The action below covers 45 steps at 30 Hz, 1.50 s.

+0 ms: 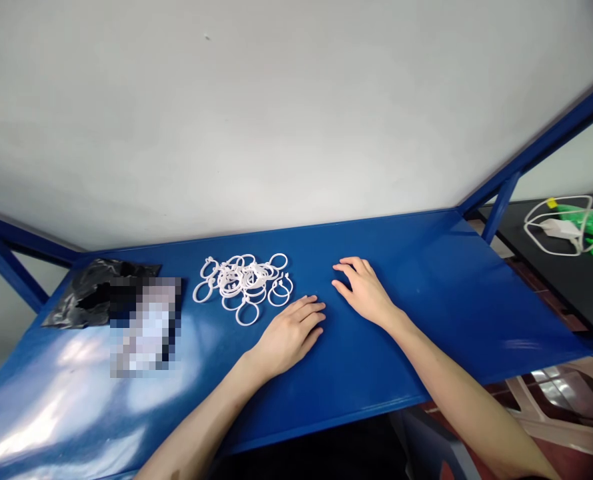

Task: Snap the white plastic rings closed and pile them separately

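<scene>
Head view: the left hand (289, 337) and right hand (363, 290) lie flat and palm down on the shelf (451, 293), a little apart, fingers loosely spread and holding nothing. The left hand is nearest the rings (243, 283), a loose white pile toward the shelf's back edge, left of middle; its fingertips are near the closest ring but not touching. The rings look like thin, stiff plastic, light and smooth, and probably tangled in the heap, so a loop lying free at the pile's near edge seems the easiest place to pinch one. Left of them lies a crumpled black bag (93, 293), with a blurred patch (149, 327) over its near side. The shelf is glossy blue metal, likely slippery, against a plain pale wall (276, 120). Past its right edge, a dark table (576, 287) carries a white cable (559, 227).
</scene>
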Each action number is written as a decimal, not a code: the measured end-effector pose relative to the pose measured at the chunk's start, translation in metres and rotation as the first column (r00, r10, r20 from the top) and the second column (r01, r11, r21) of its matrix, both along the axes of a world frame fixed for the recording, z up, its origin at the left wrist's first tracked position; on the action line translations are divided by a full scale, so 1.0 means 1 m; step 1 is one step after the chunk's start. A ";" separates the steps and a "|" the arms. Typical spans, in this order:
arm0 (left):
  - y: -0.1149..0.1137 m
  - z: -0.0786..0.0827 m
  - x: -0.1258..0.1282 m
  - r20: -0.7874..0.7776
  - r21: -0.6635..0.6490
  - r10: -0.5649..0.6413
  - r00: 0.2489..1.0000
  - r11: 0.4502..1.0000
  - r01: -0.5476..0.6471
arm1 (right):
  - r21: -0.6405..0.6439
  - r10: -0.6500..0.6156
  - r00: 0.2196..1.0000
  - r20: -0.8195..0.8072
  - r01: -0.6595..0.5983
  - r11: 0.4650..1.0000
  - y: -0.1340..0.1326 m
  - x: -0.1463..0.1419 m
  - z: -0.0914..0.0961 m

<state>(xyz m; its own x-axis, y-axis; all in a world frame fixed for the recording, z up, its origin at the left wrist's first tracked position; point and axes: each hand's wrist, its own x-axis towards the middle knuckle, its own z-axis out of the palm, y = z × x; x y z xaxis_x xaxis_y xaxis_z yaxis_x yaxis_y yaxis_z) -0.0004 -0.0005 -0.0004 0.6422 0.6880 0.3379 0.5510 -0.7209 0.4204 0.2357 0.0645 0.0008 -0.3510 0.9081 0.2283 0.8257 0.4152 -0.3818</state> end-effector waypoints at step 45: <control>0.028 0.040 -0.065 0.229 0.110 0.771 0.594 0.586 -0.803 | -0.057 0.019 0.999 0.038 -0.017 0.998 -0.003 0.001 0.007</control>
<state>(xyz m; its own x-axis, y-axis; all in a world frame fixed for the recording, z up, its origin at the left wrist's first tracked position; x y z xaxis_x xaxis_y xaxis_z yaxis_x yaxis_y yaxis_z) -0.0659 0.0273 0.0395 -0.1877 0.8142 0.5494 0.8853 -0.1020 0.4537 0.2367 0.0612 0.0077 -0.3751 0.9126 0.1629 0.8330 0.4089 -0.3728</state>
